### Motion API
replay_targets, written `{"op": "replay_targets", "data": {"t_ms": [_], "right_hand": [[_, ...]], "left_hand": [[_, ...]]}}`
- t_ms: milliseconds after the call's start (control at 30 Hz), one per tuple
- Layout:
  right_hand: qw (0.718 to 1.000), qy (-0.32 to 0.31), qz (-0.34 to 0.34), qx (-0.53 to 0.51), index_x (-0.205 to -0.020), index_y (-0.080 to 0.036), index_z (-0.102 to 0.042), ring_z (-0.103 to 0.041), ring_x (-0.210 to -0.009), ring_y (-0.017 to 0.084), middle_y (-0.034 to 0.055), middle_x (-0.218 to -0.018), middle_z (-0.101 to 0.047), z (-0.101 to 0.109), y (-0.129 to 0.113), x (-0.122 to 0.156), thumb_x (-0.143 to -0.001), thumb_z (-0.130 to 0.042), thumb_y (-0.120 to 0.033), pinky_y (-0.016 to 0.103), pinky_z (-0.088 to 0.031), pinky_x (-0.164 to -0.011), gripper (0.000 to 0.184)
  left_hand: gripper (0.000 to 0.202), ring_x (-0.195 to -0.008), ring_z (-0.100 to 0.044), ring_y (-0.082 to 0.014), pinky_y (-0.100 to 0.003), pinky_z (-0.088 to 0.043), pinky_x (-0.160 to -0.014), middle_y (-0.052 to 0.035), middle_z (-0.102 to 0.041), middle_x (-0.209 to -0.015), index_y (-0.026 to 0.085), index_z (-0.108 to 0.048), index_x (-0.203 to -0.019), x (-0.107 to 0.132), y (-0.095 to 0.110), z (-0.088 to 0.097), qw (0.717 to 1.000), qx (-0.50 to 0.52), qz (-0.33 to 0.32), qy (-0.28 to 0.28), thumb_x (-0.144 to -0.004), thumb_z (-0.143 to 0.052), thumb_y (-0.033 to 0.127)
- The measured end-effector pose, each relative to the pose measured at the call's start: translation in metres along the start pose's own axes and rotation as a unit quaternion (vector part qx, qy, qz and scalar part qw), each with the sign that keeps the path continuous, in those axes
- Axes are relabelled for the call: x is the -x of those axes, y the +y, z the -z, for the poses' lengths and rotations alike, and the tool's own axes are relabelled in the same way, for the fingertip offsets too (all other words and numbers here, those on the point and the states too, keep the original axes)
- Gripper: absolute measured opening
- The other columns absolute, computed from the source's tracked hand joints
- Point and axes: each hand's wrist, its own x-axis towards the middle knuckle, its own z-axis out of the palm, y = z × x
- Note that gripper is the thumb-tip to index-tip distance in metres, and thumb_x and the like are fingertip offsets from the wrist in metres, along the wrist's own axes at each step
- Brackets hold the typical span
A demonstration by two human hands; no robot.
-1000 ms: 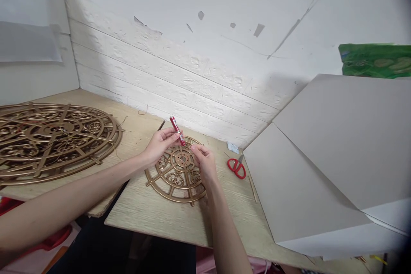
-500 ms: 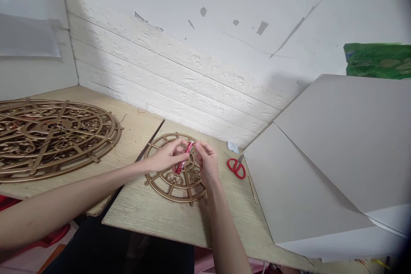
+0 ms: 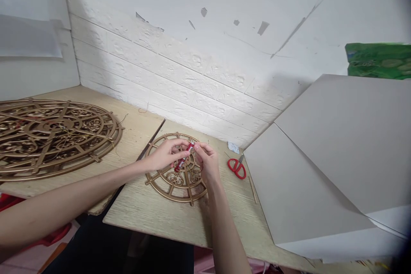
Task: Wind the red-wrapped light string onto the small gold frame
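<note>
A slim, shiny red tube-like piece with whitish markings (image 3: 181, 162) is gripped by my left hand (image 3: 165, 153), thumb on one side and fingers on the other. It slants over the round gold-coloured ornamental grille (image 3: 176, 198) lying on the table. At the upper end of the red piece, my right hand (image 3: 208, 160) has its thumb and forefinger pinched together. What sits in that pinch is too small to tell. The hands partly cover the middle and right of the grille.
Red-handled scissors (image 3: 236, 168) lie right of the grille, with a small pale-blue crumpled wrapper (image 3: 233, 147) behind them. Larger gold grilles (image 3: 105, 137) are stacked at left, loose threads on top. White boards (image 3: 308, 180) lean at right, below a green packet (image 3: 379, 61). A white wall stands behind.
The red piece has turned slightly in my left hand, and its lower end sits a little higher. Both hands stay in nearly the same place.
</note>
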Motion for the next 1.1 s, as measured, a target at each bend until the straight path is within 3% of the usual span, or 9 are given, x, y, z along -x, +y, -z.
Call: {"op": "replay_targets", "data": {"t_ms": [133, 300, 567, 767, 1100], "right_hand": [[1.000, -0.002, 0.001, -0.008, -0.076, -0.015, -0.065, -0.020, -0.043, 0.003, -0.0058, -0.052, -0.045, 0.001, 0.000, -0.001, -0.063, -0.074, -0.036, 0.021, -0.011, -0.041, 0.027], [1.000, -0.009, 0.008, 0.002, -0.075, -0.015, -0.067, -0.024, -0.045, 0.004, -0.0056, -0.052, -0.046, 0.001, -0.001, 0.001, -0.064, -0.073, -0.034, 0.021, -0.015, -0.042, 0.023], [0.999, -0.028, 0.017, 0.029, -0.073, -0.017, -0.067, -0.037, -0.047, 0.006, -0.0035, -0.055, -0.053, 0.003, -0.003, 0.003, -0.065, -0.073, -0.035, 0.021, -0.028, -0.045, 0.021], [0.998, -0.024, 0.021, 0.046, -0.073, -0.016, -0.067, -0.029, -0.043, 0.005, -0.0051, -0.051, -0.050, 0.004, -0.004, 0.002, -0.063, -0.074, -0.036, 0.021, -0.021, -0.042, 0.023], [0.998, -0.023, 0.029, 0.046, -0.074, -0.017, -0.066, -0.042, -0.050, 0.008, -0.0031, -0.056, -0.054, 0.003, -0.002, 0.002, -0.065, -0.073, -0.035, 0.022, -0.031, -0.047, 0.020]], "left_hand": [[0.039, -0.045, -0.046, -0.0071, -0.020, -0.034, -0.040, -0.0013, -0.059, -0.073, 0.018, -0.062, -0.109, 0.000, 0.001, 0.001, 1.000, -0.001, -0.010, 0.004, -0.076, -0.062, 0.039], [0.061, -0.061, -0.056, -0.0097, -0.018, -0.040, -0.049, 0.0001, -0.057, -0.082, 0.028, -0.042, -0.133, 0.000, -0.001, 0.007, 0.997, -0.023, -0.069, 0.000, -0.076, -0.064, 0.032], [0.056, -0.053, -0.051, -0.0074, -0.014, -0.036, -0.036, -0.0007, -0.053, -0.085, 0.031, -0.044, -0.129, 0.002, 0.002, 0.011, 0.996, -0.044, -0.057, -0.053, -0.077, -0.062, 0.035], [0.046, -0.051, -0.051, -0.0064, -0.013, -0.036, -0.035, -0.0006, -0.053, -0.083, 0.029, -0.051, -0.121, 0.001, -0.001, 0.010, 0.996, -0.038, -0.062, -0.054, -0.077, -0.061, 0.036], [0.046, -0.053, -0.052, -0.0074, -0.013, -0.035, -0.036, -0.0011, -0.053, -0.083, 0.027, -0.049, -0.121, 0.002, 0.000, 0.009, 0.997, -0.035, -0.061, -0.041, -0.077, -0.060, 0.036]]}}
